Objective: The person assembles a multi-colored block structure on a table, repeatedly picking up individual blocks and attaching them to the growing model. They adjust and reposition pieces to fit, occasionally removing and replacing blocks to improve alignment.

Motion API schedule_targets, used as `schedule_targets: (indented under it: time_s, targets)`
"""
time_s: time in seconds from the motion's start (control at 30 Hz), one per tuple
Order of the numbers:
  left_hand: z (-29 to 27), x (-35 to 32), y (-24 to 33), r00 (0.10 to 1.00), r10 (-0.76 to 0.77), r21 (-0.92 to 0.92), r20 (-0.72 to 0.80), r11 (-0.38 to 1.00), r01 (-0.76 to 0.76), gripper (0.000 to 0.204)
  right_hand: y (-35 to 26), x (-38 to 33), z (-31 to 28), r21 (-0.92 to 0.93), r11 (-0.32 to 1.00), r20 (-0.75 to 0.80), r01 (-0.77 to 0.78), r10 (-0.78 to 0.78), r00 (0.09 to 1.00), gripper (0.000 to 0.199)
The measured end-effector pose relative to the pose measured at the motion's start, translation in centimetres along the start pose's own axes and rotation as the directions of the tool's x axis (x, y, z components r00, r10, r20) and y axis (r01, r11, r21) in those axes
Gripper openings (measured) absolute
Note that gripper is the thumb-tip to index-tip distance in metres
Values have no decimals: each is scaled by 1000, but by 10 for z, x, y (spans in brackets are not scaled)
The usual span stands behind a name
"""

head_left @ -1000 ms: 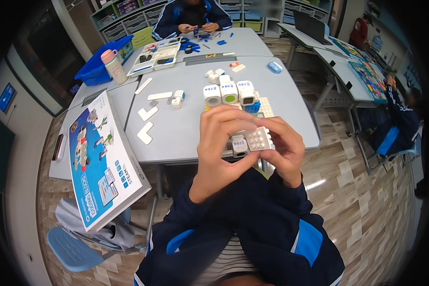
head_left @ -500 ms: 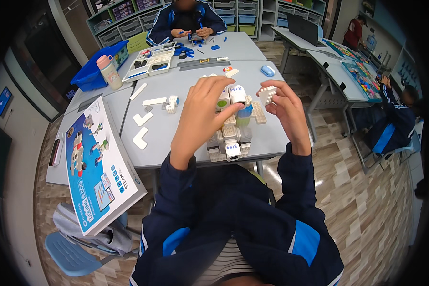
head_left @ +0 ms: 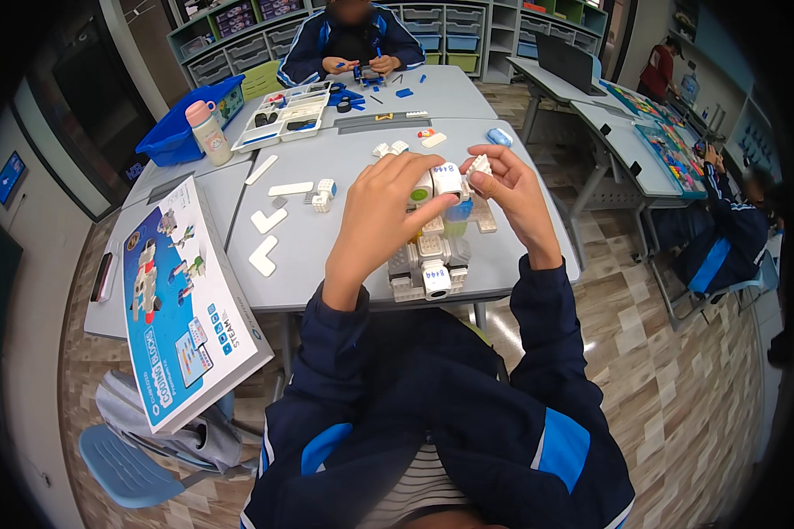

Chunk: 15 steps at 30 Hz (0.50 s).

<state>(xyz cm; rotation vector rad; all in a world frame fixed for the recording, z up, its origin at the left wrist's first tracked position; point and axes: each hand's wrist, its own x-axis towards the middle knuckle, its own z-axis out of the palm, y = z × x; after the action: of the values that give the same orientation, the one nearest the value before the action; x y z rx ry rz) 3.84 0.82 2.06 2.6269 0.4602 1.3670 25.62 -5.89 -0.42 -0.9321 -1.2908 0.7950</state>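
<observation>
A model built of white and grey building blocks (head_left: 431,246) stands at the table's near edge before me. My left hand (head_left: 386,207) curves round its upper part, thumb on the near side and fingers on the far side of a white cube (head_left: 448,179) and a block with a green circle. Between the thumb and fingers of my right hand (head_left: 516,189) is a small white studded block (head_left: 479,166), close to the cube's right side. Whether the two touch, I cannot tell. Below that hand, a pale studded plate (head_left: 485,219) sticks out by the model's right side.
Loose white pieces (head_left: 263,220) lie left of the model. A large kit box (head_left: 194,309) leans at the table's left edge. Farther back are a pink-capped bottle (head_left: 207,134), a blue bin (head_left: 163,141) and a parts tray (head_left: 282,119). A person (head_left: 351,44) handles blue pieces opposite.
My right hand has moved left with the white studded block, bringing it close to the cube, and the block has turned. My left hand stays round the model.
</observation>
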Motion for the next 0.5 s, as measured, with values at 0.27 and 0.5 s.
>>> schedule_targets:
  time_s: [0.27,0.5]
  targets:
    - [1,-1,-1,1000,2,15,-2,1000,-2,43,5,1,-2,-75,989,41,128,-126,991,37]
    - [2,-1,-2,1000,17,25,-15,1000,-17,43,-1,-5,5,-238,953,45,190,-184,982,36]
